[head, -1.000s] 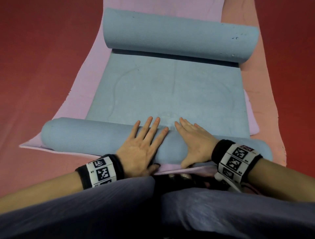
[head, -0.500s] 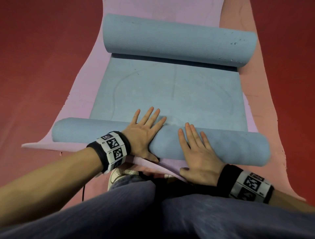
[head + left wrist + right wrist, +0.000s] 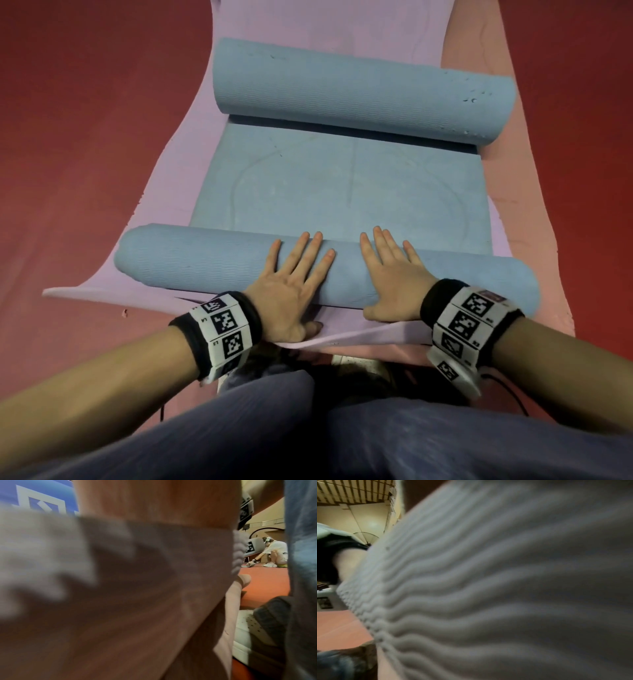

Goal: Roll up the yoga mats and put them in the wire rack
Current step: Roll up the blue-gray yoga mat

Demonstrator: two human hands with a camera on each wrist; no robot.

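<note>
Left hand (image 3: 291,284) and right hand (image 3: 390,274) press flat, fingers straight, on the blue foam yoga mat's (image 3: 342,192) near roll. Flat mat lies open up to its far roll, over a pink yoga mat (image 3: 171,192) on the red floor (image 3: 85,137).

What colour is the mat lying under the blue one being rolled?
Pale lilac-pink mat, seen best in the head view.

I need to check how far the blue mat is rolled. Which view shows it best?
The head view: the blue mat shows whole, curled at both ends. The right wrist view shows only blurred ribbed texture; the left wrist view, a blurred grey patch.
</note>
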